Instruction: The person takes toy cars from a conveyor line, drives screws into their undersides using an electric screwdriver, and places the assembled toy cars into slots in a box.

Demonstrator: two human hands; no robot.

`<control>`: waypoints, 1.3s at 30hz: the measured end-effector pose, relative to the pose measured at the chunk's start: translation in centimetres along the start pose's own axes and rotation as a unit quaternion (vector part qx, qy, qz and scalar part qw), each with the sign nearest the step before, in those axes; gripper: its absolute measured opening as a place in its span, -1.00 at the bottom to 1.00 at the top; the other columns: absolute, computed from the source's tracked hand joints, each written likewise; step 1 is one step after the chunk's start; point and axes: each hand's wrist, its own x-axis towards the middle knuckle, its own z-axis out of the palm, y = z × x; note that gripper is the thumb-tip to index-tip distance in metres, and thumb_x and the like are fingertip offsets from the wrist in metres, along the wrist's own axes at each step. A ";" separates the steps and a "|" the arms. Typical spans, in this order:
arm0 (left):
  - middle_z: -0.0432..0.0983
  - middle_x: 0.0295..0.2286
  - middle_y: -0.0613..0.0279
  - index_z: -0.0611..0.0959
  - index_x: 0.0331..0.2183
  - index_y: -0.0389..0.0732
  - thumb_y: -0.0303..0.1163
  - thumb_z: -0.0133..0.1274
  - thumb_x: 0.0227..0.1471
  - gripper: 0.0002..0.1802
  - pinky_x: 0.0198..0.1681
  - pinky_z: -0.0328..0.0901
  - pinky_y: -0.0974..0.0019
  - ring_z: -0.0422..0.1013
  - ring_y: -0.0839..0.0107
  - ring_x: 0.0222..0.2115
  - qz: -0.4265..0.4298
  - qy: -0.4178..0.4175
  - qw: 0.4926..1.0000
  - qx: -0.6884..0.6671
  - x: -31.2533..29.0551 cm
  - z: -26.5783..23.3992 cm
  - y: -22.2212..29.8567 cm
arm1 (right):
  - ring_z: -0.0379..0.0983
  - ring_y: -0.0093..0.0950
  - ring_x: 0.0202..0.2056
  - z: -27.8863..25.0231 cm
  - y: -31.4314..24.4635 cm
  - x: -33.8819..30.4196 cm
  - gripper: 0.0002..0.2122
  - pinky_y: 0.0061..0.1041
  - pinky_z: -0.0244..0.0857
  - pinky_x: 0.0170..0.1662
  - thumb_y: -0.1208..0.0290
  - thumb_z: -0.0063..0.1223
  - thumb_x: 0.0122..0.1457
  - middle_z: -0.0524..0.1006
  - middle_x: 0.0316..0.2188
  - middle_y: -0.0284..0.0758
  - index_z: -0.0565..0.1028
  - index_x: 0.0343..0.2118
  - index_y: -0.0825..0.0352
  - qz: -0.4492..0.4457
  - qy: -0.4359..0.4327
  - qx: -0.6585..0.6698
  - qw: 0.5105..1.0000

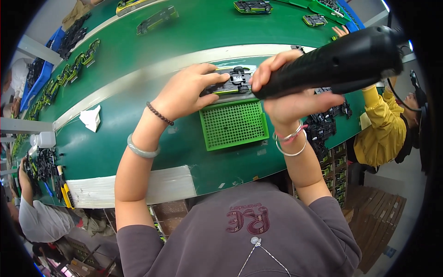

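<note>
A green perforated tray [234, 123] lies on the green worktop [138, 60]. At its twelve o'clock, the left hand [184, 92] presses a toy car [228, 82] down, fingers curled over it; the right hand [288, 99] grips a black power screwdriver [337, 62] at three o'clock.

black power screwdriver [337, 62] | green perforated tray [234, 123] | black-and-green toy car [230, 83] | green table [138, 60]
</note>
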 end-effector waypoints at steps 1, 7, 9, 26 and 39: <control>0.35 -0.12 0.05 0.51 -0.08 -0.06 -0.41 0.17 -0.21 -0.47 -0.05 0.25 0.21 0.29 0.11 -0.10 0.001 0.000 1.000 -0.001 0.0 0.0 0.0 | 0.31 -0.46 -0.70 0.1 0.2 -0.7 -0.04 -0.51 0.28 -0.60 -0.66 -0.57 -0.41 0.35 -0.72 -0.25 0.29 -0.49 0.38 0.000 0.000 -0.001 1.000; 0.35 -0.12 0.05 0.51 -0.09 -0.08 -0.40 0.17 -0.21 -0.48 -0.04 0.24 0.22 0.29 0.11 -0.09 -0.001 0.000 1.000 0.002 0.1 0.1 0.1 | 0.31 -0.49 -0.67 -0.4 2.8 -2.6 -0.08 -0.56 0.27 -0.59 -0.63 -0.52 -0.35 0.33 -0.69 -0.29 0.28 -0.48 0.38 0.082 0.014 -0.090 0.992; 0.36 -0.12 0.05 0.51 -0.09 -0.08 -0.40 0.18 -0.22 -0.48 -0.04 0.24 0.21 0.29 0.11 -0.09 -0.005 -0.001 1.000 -0.010 0.0 0.1 0.0 | 0.31 -0.49 -0.67 -0.5 3.1 -2.8 -0.09 -0.56 0.27 -0.59 -0.63 -0.50 -0.34 0.32 -0.69 -0.30 0.28 -0.48 0.38 0.083 0.016 -0.089 0.992; 0.35 -0.11 0.04 0.49 -0.07 -0.08 -0.40 0.19 -0.23 -0.44 -0.03 0.23 0.21 0.28 0.10 -0.08 0.000 -0.007 1.000 -0.011 -0.1 -0.1 -0.2 | 0.31 -0.50 -0.65 -0.3 3.6 -3.0 -0.12 -0.57 0.27 -0.57 -0.61 -0.45 -0.33 0.33 -0.69 -0.31 0.27 -0.46 0.35 0.087 0.002 -0.132 0.987; 0.40 -0.21 0.01 0.43 -0.18 -0.27 -0.25 0.27 -0.33 -0.37 -0.02 0.17 0.21 0.27 0.10 -0.09 -0.088 -0.074 0.993 -0.032 -1.4 -3.1 -3.1 | 0.33 -0.44 -0.70 3.9 1.0 2.1 -0.01 -0.52 0.29 -0.61 -0.66 -0.71 -0.38 0.36 -0.71 -0.23 0.29 -0.47 0.40 0.027 -0.038 -0.032 0.998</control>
